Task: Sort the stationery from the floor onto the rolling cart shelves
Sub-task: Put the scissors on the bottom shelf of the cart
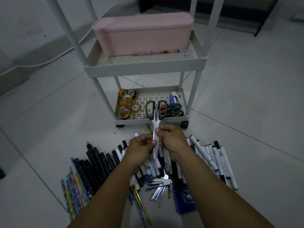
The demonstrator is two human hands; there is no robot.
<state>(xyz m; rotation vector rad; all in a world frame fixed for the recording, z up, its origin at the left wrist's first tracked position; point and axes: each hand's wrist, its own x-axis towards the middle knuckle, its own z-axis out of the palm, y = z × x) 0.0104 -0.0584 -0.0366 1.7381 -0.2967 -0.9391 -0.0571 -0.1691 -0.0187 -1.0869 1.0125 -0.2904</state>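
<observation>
Scissors with black oval handles and bare steel blades (156,127) are held in the air just in front of the white plastic rolling cart (143,68), handles toward the cart and blade tips pointing back toward the person. Their long axis runs nearly straight away from the viewer, and the handles already overlap the front rim of the cart's perforated bottom shelf (148,120). Both hands grip the closed blades: the left hand (141,148) pinches them lower down between thumb and curled fingers, while the right hand (171,138) wraps them slightly nearer the cart, thumb pressed on the steel. Neither hand is opened out, and the handle loops are free of fingers. The right hand is nearer the cart.

On that bottom shelf, rolls of clear and amber tape (127,104) sit to the left, and other scissors with dark handles (175,111) plus a purple and white stapler (174,99) lie to the right, directly behind the held handles. The coming move, by this layout, is a short push forward over the rim, handles first, toward the right-hand group. One shelf up stands a pink rectangular lidded box (143,33).

On the tiled floor on the near side of the cart, under the forearms, remain black and white marker pens (218,160), patterned pencils (74,185), a blue spiral notebook (185,197) and small metal tools (158,186).
</observation>
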